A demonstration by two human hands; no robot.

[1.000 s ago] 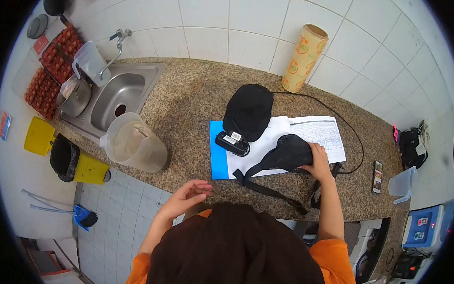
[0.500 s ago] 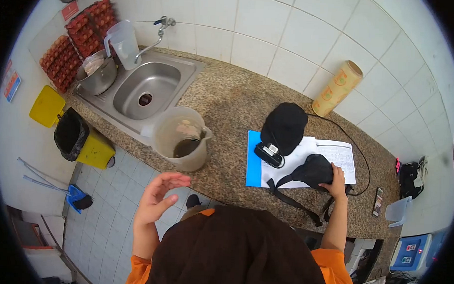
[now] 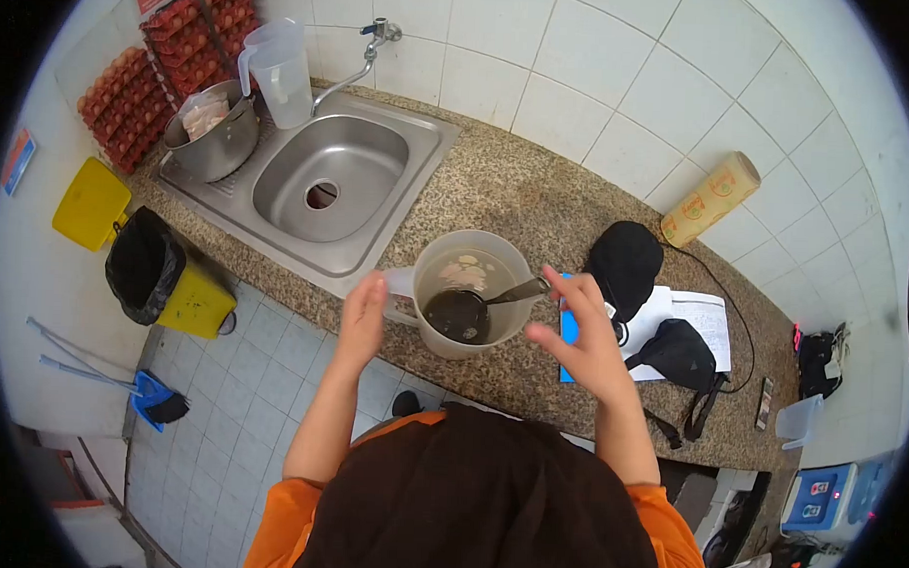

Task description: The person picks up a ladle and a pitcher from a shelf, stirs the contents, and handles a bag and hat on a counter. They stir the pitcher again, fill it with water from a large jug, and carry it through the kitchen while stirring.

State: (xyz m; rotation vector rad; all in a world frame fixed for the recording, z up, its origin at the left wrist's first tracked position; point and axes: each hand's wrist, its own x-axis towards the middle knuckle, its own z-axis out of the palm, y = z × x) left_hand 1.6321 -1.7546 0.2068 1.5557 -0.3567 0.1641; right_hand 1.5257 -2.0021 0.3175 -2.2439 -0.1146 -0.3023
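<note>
A translucent plastic pitcher [image 3: 438, 336] stands near the counter's front edge, with dark liquid in its bottom. A metal utensil [image 3: 517, 292], perhaps a spoon or ladle, leans inside it, its handle over the right rim; its lower end is hidden in the liquid. My left hand [image 3: 361, 326] is closed at the handle on the pitcher's left side, its fingers together and partly hidden. On the other side, my right hand [image 3: 595, 339] has thumb and fingers apart, with the fingertips close to the end of the utensil; contact is hard to make out.
Behind on the left are a steel sink [image 3: 344, 165], a metal pot [image 3: 219, 146], another pitcher [image 3: 283, 78] and stacked egg trays [image 3: 187, 49]. To the right lie a black cap [image 3: 625, 265], papers [image 3: 709, 318], a black bag [image 3: 680, 350], a wrap roll [image 3: 711, 200] and a phone [image 3: 765, 405].
My right hand has left the black bag and come over to the pitcher's right side. My left hand has moved up to the pitcher's handle. The camera view has shifted left.
</note>
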